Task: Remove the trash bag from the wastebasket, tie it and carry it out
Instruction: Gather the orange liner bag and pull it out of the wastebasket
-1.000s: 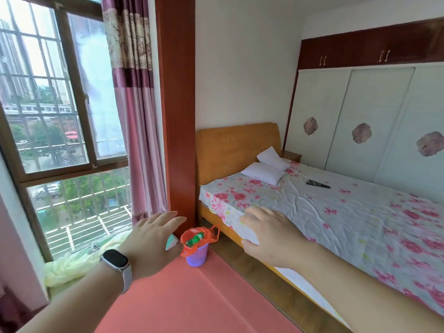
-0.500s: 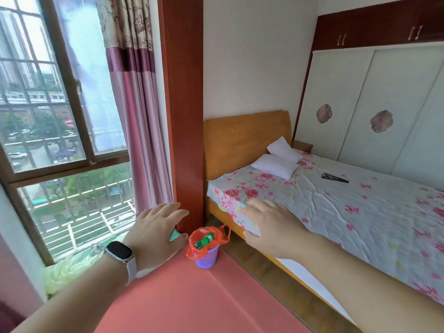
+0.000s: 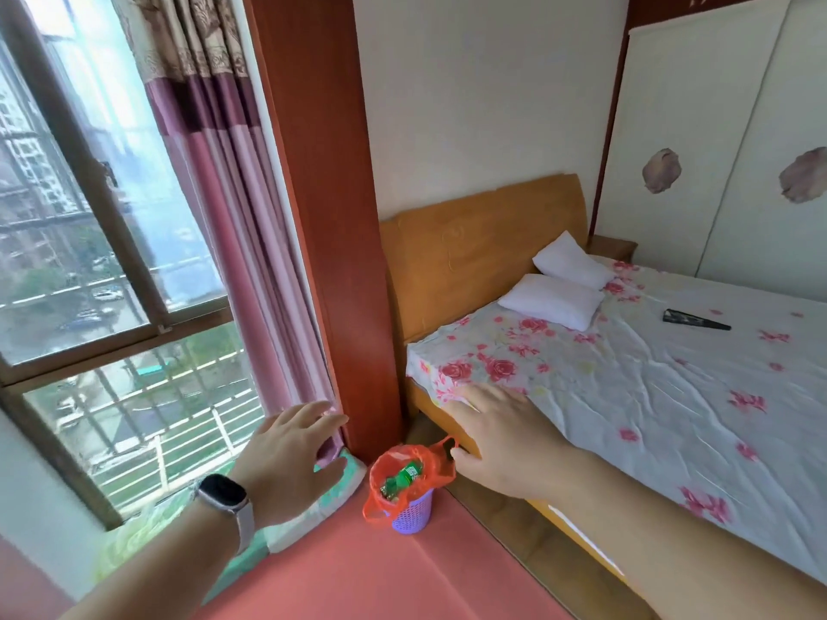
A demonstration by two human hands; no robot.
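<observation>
- Wastebasket (image 3: 412,511): small, purple, lattice-walled, standing upright on the red platform (image 3: 358,575) in the corner between the red wooden post (image 3: 340,261) and the bed frame (image 3: 470,261).
- Trash bag (image 3: 405,476): orange-red plastic, lining the wastebasket, its rim folded out and down over the basket's edge; one handle loop hangs at the near-left side, another stands up at the far-right side.
- Contents: a green bottle (image 3: 402,476) lying tilted in the bag's mouth (anything beneath it cannot be made out).
- Left hand (image 3: 295,458): fingers spread and empty, palm down, a watch (image 3: 222,492) on the wrist. The bag lies just beyond and to the right of its fingertips, apart from them.
- Right hand (image 3: 505,445): fingers loosely spread, holding nothing, hovering over the bed's corner edge. The bag's raised handle loop sits just beside the thumb (image 3: 465,458); whether they touch cannot be told.
- Wastebasket stands below and between the two hands.
- Bed: floral sheet (image 3: 626,387), two white pillows (image 3: 552,299) at the headboard.
</observation>
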